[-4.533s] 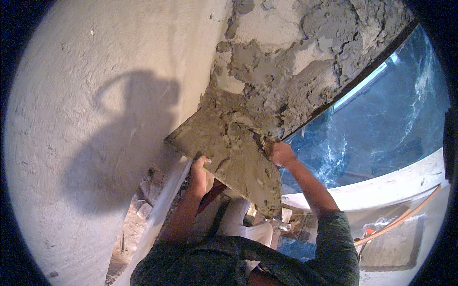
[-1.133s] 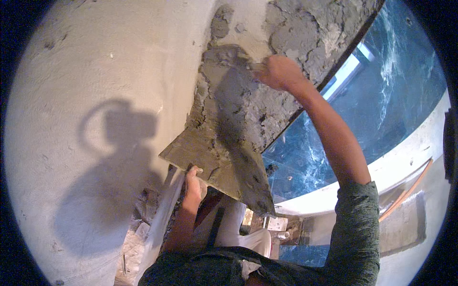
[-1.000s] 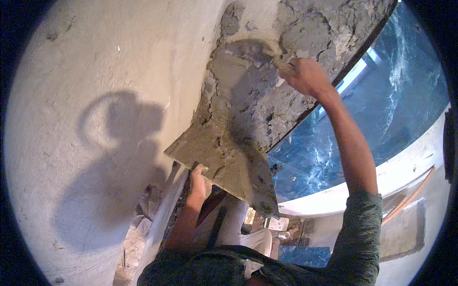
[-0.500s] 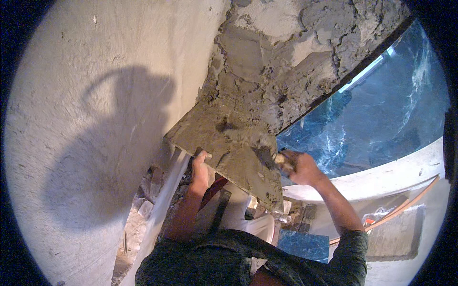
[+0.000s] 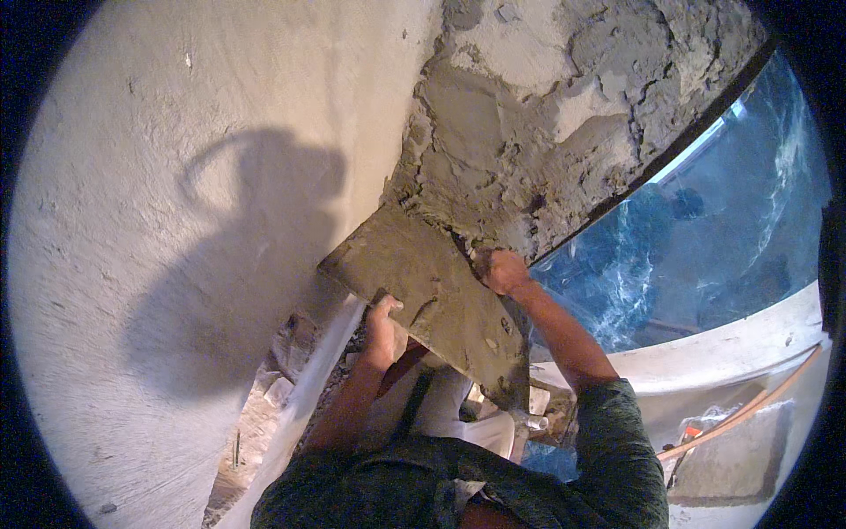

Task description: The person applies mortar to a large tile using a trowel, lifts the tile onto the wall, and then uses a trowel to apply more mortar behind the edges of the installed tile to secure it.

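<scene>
My left hand point(image 5: 384, 330) grips the near edge of a flat board smeared with wet grey mortar point(image 5: 421, 282), thumb on its top face. The board is held up against the wall, its far edge at the lower border of the rough mortar layer point(image 5: 493, 132). My right hand point(image 5: 506, 270) is closed round the handle of a trowel point(image 5: 461, 246), mostly hidden by the hand. Only a dark edge of its blade shows, where board and mortared wall meet.
A pale plastered wall point(image 5: 97, 220) with my shadow rises on the left. At the right, a blue marbled panel point(image 5: 705, 238) borders the mortar along a dark edge. Below it curve a white ledge point(image 5: 705, 342) and an orange-brown strip point(image 5: 749, 404). Rubble point(image 5: 286, 361) lies lower left.
My right hand has moved up and left with the trowel, from the board's right side to the wall mortar. The lump of mortar beside the trowel has left the board, whose surface looks flatter.
</scene>
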A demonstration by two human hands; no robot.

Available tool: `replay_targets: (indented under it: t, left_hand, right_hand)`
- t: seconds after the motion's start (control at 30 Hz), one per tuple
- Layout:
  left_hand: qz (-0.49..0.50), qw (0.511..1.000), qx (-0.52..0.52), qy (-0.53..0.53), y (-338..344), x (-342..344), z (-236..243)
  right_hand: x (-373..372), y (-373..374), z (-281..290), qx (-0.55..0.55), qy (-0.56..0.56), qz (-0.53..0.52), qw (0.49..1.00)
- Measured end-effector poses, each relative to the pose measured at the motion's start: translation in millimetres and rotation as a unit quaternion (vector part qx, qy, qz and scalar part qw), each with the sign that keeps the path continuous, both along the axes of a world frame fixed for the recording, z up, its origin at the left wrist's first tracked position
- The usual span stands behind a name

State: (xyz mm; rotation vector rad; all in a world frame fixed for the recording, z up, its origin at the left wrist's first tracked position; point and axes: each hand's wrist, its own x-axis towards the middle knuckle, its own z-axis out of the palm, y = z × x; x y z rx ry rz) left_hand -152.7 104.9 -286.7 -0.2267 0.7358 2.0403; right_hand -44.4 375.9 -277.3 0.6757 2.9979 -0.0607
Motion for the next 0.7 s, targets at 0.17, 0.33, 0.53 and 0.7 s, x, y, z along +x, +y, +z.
replay_targets:
  t: [0.17, 0.33, 0.53, 0.7]
  left_hand:
    - [0.011, 0.999, 0.032, -0.039, -3.2, -8.0, -26.0]
    - [0.016, 0.999, -0.031, -0.03, 3.9, -5.6, -27.4]
    - [0.029, 1.0, 0.007, -0.008, -1.0, -17.3, -58.3]
    - [0.026, 0.998, 0.047, -0.033, 2.9, -3.6, -22.5]
  right_hand:
    - [-33.4, -8.1, -6.2, 0.055, -0.056, -0.038, 0.996]
    - [-46.9, -9.9, 0.8, 0.104, -0.071, -0.046, 0.991]
    - [-46.6, -50.3, 39.2, 0.124, 0.031, -0.053, 0.99]
    - [-23.6, -39.5, 52.0, 0.135, 0.061, -0.075, 0.986]
